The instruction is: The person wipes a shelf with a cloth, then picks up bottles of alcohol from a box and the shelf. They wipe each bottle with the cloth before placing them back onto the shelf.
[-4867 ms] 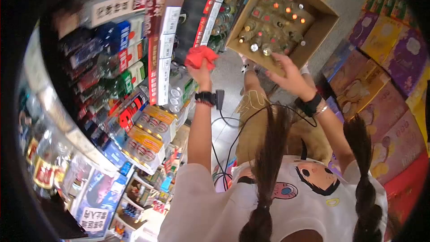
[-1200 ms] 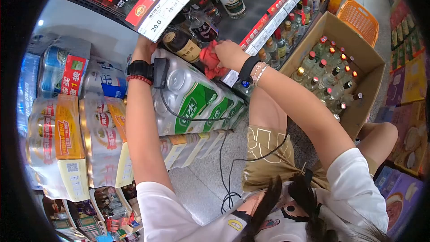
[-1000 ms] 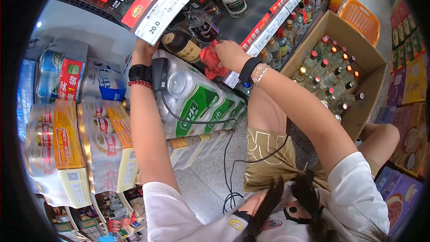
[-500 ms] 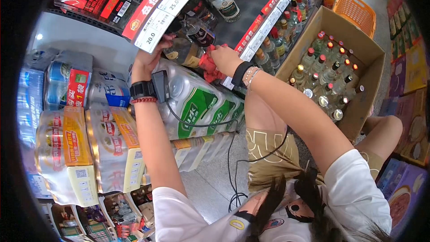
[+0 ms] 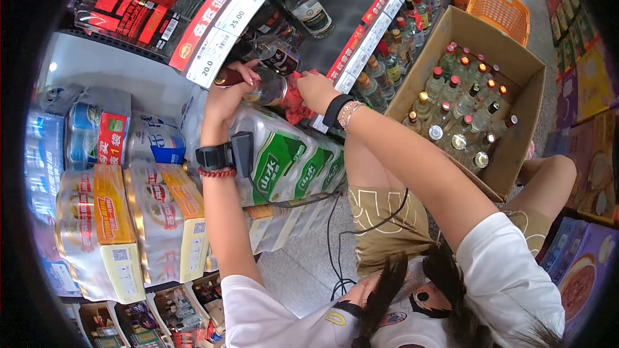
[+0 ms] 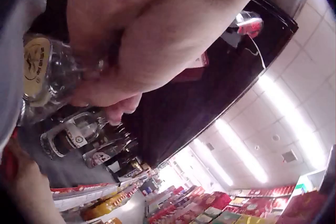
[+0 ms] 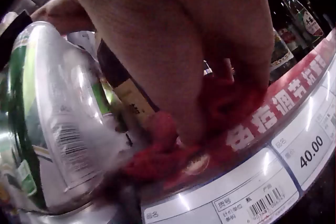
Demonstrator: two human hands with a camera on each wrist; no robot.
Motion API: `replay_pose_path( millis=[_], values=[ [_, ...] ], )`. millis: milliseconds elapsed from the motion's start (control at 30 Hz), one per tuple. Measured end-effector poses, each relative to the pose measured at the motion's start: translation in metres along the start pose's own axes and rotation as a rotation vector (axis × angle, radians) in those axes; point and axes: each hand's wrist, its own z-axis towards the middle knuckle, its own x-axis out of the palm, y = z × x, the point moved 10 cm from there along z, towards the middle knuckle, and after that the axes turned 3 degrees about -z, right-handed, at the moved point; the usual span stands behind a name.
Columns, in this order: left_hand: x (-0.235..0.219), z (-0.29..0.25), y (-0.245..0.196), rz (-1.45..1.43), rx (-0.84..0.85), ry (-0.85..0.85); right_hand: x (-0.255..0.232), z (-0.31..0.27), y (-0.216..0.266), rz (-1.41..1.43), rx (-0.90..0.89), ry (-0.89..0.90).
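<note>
Low at the shelf, my left hand (image 5: pixel 227 100) grips a glass bottle (image 5: pixel 269 90) near its neck, the bottle tilted with its dark cap toward the left. Its oval yellowish label (image 6: pixel 37 69) shows in the left wrist view. My right hand (image 5: pixel 322 95) pinches a crumpled red cloth (image 5: pixel 296 106) against the bottle's base end. In the right wrist view the cloth (image 7: pixel 157 153) lies bunched under the fingers, over the shelf's price strip (image 7: pixel 252 192). Part of the bottle is hidden by the hands and cloth.
A cardboard box (image 5: pixel 412 93) of capped bottles stands at the right, an orange basket (image 5: pixel 500 13) behind it. Shrink-wrapped packs of green-labelled bottled drinks (image 5: pixel 284 154) stand right below the hands. An upper price rail (image 5: pixel 219 38) overhangs the left hand. A cable (image 5: pixel 332 245) loops over the floor.
The cloth has passed from the left hand to the right since the oldest frame. Lately the left hand has come out from under the price rail, and the bottle has turned, its label leaving the head view.
</note>
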Motion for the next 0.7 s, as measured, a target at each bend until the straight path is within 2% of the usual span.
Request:
replay_pose_path(
  millis=[33, 400, 500, 700],
  values=[
    [-0.003, -0.001, -0.002, -0.001, 0.026, -0.039, 0.000, 0.000, 0.000, 0.002, -0.008, 0.001],
    [0.041, -0.023, -0.027, 0.157, 0.016, -0.038, 0.010, 0.007, -0.009, -0.026, 0.034, 0.101],
    [0.047, -0.031, -0.043, 0.196, 0.146, -0.055, 0.014, 0.008, -0.012, -0.036, 0.062, 0.161],
    [0.067, -0.056, -0.084, 0.322, 0.238, -0.084, 0.018, 0.012, -0.012, -0.064, -0.004, 0.124]
  ],
)
